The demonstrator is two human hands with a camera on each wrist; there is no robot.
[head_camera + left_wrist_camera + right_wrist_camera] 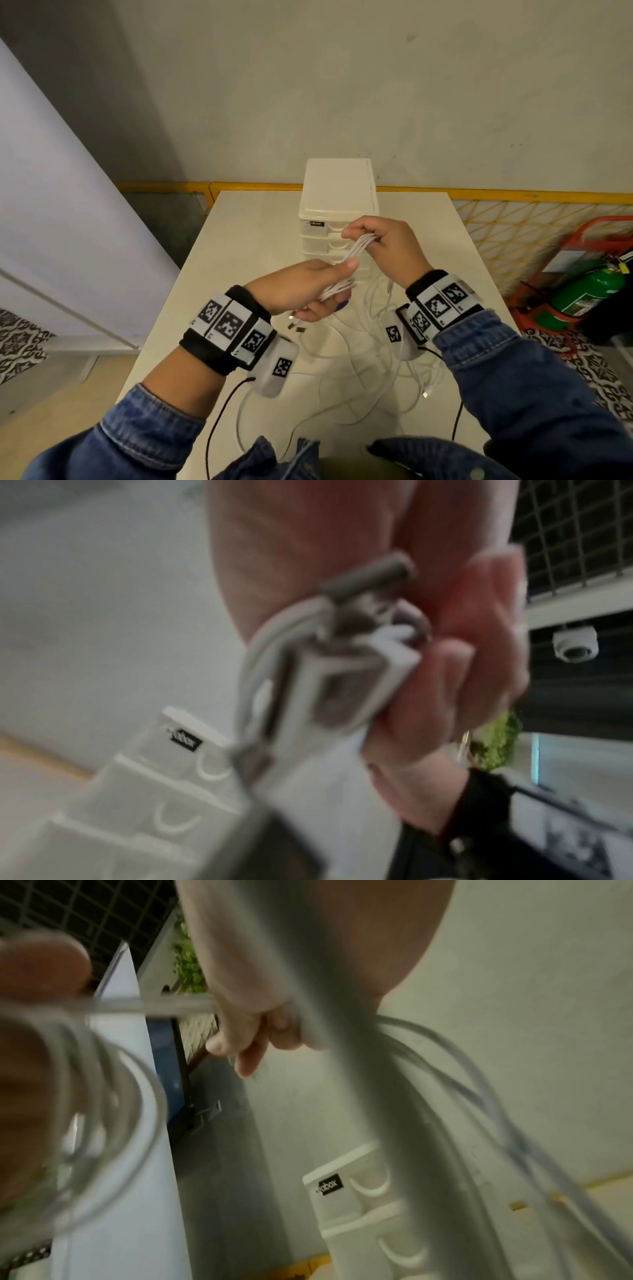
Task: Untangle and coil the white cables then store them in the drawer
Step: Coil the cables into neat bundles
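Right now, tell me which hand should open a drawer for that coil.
Right, probably. The right hand pinches the coil's far end directly before the drawer unit; the left hand grips the bundle nearer you.

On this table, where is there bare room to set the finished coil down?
Bare table lies left of the drawer unit, and a strip right of it near the far right corner. The near middle, under the left hand and right hand, is crowded with loose cables.
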